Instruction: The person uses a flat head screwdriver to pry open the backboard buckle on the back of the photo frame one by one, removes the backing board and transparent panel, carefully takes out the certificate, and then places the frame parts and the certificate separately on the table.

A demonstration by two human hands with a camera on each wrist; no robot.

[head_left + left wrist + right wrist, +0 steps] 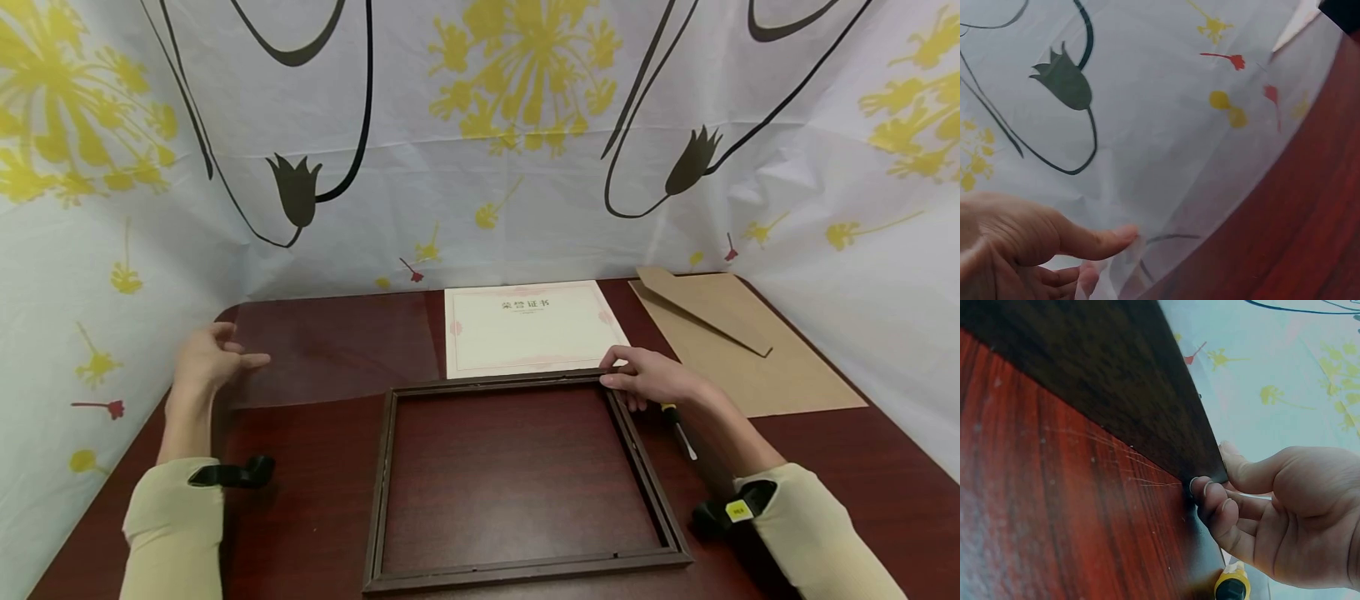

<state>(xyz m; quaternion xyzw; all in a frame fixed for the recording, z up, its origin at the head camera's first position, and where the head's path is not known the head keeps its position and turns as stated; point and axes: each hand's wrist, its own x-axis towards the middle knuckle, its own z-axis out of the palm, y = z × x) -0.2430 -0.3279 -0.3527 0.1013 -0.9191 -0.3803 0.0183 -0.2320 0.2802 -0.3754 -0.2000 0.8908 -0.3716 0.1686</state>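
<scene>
A dark brown picture frame (517, 573), with no panel inside it, lies on the table before me. My right hand (652, 377) pinches its far right corner, thumb on one side and curled fingers on the other; the right wrist view shows the frame's side (1122, 381) close up. At the far left lies a clear plastic sheet (337, 346). My left hand (210, 358) is at its left edge and appears to pinch it; in the left wrist view the thumb lies over the glossy sheet (1210, 187), with a fingertip below, partly hidden.
Behind the frame lies a cream certificate (532, 333). A brown backing board (780, 367) with a raised flap is at the far right. A screwdriver (682, 433) with a yellow and black handle lies beside my right hand. A patterned curtain (510, 208) surrounds the table (300, 517).
</scene>
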